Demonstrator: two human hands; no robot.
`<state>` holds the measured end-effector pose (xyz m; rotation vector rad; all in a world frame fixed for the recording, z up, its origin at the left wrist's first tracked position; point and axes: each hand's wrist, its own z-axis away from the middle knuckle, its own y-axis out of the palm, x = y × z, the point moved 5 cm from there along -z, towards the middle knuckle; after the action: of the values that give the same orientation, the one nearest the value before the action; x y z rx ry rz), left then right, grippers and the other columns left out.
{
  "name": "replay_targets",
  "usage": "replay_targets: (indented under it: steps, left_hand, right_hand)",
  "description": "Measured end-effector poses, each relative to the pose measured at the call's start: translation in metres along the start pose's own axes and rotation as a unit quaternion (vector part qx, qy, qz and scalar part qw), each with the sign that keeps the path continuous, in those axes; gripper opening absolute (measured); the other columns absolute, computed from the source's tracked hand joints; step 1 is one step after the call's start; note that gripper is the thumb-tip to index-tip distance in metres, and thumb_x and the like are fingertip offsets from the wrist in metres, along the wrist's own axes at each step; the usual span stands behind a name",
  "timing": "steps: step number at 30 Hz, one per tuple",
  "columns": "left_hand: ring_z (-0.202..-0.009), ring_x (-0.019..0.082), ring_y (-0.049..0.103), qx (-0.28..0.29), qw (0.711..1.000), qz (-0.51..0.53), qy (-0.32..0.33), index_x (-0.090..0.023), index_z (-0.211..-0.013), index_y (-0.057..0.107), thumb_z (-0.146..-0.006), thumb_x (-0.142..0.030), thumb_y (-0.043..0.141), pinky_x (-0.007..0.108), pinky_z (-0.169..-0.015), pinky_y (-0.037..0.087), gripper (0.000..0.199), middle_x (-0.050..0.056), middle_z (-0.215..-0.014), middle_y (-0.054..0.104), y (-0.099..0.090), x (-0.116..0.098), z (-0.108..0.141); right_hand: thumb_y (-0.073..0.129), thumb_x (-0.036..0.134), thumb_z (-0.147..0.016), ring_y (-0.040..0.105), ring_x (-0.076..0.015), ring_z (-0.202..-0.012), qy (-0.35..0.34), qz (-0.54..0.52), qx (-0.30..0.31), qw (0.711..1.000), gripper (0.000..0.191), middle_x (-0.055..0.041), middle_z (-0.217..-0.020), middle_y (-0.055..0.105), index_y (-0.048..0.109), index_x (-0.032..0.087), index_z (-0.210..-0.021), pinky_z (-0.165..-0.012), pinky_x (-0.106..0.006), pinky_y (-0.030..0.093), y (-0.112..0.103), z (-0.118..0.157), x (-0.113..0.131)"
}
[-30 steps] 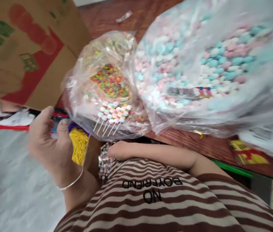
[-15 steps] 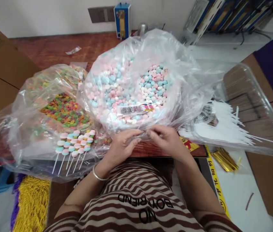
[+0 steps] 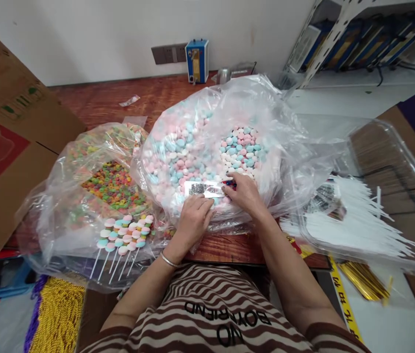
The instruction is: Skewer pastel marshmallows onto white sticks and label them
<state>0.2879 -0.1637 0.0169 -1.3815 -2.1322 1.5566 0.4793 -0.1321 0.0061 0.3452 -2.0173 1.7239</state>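
A small printed plastic packet (image 3: 202,189) lies across the large clear bag of pink, blue and white oval candies (image 3: 242,147). My right hand (image 3: 244,195) is at the packet's right end, thumb and index finger pinching it. By its lower edge is my left hand (image 3: 194,218), with fingers bent and drawn together; their tips are partly hidden, so what they hold does not show. To the left, several candy skewers (image 3: 125,234) on white sticks rest in a group on clear plastic. Behind them an open bag holds small colourful ring candies (image 3: 113,185).
White paper sticks (image 3: 354,215) fill a clear plastic tray (image 3: 394,127) on the right. Gold twist ties (image 3: 365,280) lie below it. A cardboard box (image 3: 16,132) stands at left. A blue device (image 3: 197,61) sits by the wall, near a metal shelf (image 3: 328,44).
Both hands have moved up from the near edge of the candy bag to the printed packet. My right hand has taken its right end. The view has tipped upward.
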Motion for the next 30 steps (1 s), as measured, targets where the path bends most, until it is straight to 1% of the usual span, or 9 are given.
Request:
replay_targets:
  steps: [6,9,11,15,17,20,22,27,30]
  left_hand:
    - [-0.116,0.027,0.063,0.000,1.000,0.013,0.000,-0.019,-0.118,0.066,-0.097,-0.024,0.059,0.050,-0.107,0.047,0.023,0.009,-0.111,0.074,-0.001,0.002,0.003]
    - [-0.116,0.027,0.063,0.001,1.000,0.015,0.004,-0.018,-0.119,0.065,-0.097,-0.025,0.059,0.050,-0.108,0.047,0.024,0.009,-0.110,0.074,-0.002,0.003,0.002]
    - [-0.117,0.027,0.063,0.004,1.000,0.017,0.003,-0.018,-0.119,0.065,-0.097,-0.025,0.059,0.050,-0.108,0.046,0.024,0.009,-0.111,0.074,-0.002,0.003,0.002]
    - [-0.118,0.027,0.063,0.008,1.000,0.013,-0.001,-0.018,-0.120,0.065,-0.097,-0.025,0.059,0.049,-0.109,0.046,0.024,0.009,-0.114,0.074,-0.002,0.003,0.004]
    - [-0.117,0.027,0.063,0.006,1.000,0.007,0.000,-0.018,-0.119,0.065,-0.097,-0.024,0.059,0.050,-0.109,0.046,0.024,0.009,-0.114,0.074,-0.002,0.003,0.004]
    - [-0.117,0.027,0.063,0.004,1.000,0.006,0.002,-0.017,-0.119,0.065,-0.096,-0.024,0.060,0.049,-0.108,0.047,0.024,0.009,-0.113,0.074,-0.001,0.003,0.004]
    - [-0.118,0.026,0.062,0.006,1.000,0.007,0.002,-0.018,-0.120,0.064,-0.096,-0.024,0.060,0.049,-0.109,0.047,0.025,0.009,-0.112,0.074,-0.001,0.003,0.004]
    - [-0.118,0.026,0.062,0.011,1.000,0.013,-0.003,-0.019,-0.120,0.065,-0.097,-0.025,0.059,0.050,-0.109,0.047,0.025,0.010,-0.113,0.074,0.000,0.004,0.004]
    - [-0.119,0.027,0.062,0.017,1.000,0.020,-0.004,-0.020,-0.121,0.065,-0.097,-0.025,0.058,0.051,-0.109,0.047,0.026,0.010,-0.112,0.074,0.000,0.004,0.004]
  right_hand:
    - [0.061,0.028,-0.087,0.063,-0.0261,-0.092,-0.045,-0.076,-0.037,0.995,0.012,-0.0075,-0.092,0.073,0.070,0.022,-0.091,-0.089,-0.040,0.040,0.001,0.006,0.004]
    - [0.058,0.026,-0.088,0.062,-0.0258,-0.090,-0.036,-0.066,-0.054,0.996,0.012,-0.0075,-0.085,0.072,0.066,0.022,-0.080,-0.089,-0.041,0.039,0.002,0.008,0.001]
    - [0.060,0.027,-0.086,0.063,-0.0255,-0.090,-0.029,-0.085,-0.047,0.995,0.009,-0.0078,-0.090,0.073,0.066,0.021,-0.087,-0.088,-0.040,0.040,0.002,0.011,-0.003]
    - [0.063,0.032,-0.085,0.063,-0.0246,-0.086,-0.024,-0.103,-0.040,0.994,0.018,-0.0080,-0.096,0.073,0.065,0.021,-0.099,-0.080,-0.036,0.042,-0.001,0.018,-0.007]
    - [0.059,0.032,-0.089,0.061,-0.0235,-0.082,-0.029,-0.085,-0.046,0.995,0.012,-0.0062,-0.087,0.072,0.064,0.022,-0.089,-0.080,-0.035,0.040,-0.002,0.021,-0.004]
    - [0.051,0.031,-0.097,0.061,-0.0227,-0.082,-0.047,-0.023,-0.061,0.997,0.026,-0.0055,-0.079,0.071,0.064,0.021,-0.076,-0.089,-0.039,0.037,-0.001,0.023,0.003]
    - [0.048,0.030,-0.100,0.063,-0.0232,-0.088,-0.058,0.017,-0.083,0.995,0.030,-0.0071,-0.086,0.073,0.068,0.021,-0.081,-0.096,-0.041,0.034,0.000,0.024,0.008]
    - [0.048,0.028,-0.101,0.061,-0.0258,-0.115,-0.090,0.037,-0.143,0.985,0.031,-0.0129,-0.131,0.069,0.069,0.022,-0.123,-0.102,-0.044,0.032,-0.003,0.021,0.014]
    - [0.051,0.028,-0.100,0.059,-0.0271,-0.121,-0.114,0.026,-0.142,0.983,0.027,-0.0112,-0.134,0.068,0.071,0.025,-0.118,-0.104,-0.046,0.033,-0.005,0.019,0.018]
